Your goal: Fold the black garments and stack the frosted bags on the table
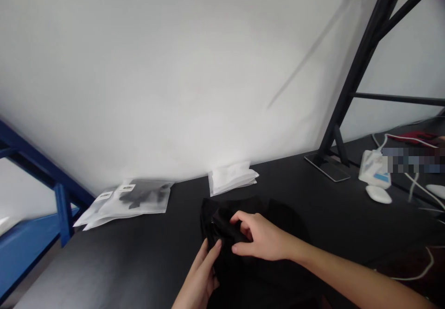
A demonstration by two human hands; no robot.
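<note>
My right grip (261, 237) pinches a fold of black cloth (225, 228) from above, fingers curled round it, while my left grip (199, 277) braces its edge from below, keeping the layers together above the black counter (104, 262), near frosted plastic bags (125, 202).

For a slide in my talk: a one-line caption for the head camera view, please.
Left hand and right hand hold black cloth on a black table, with plastic bags lying beyond.
</note>
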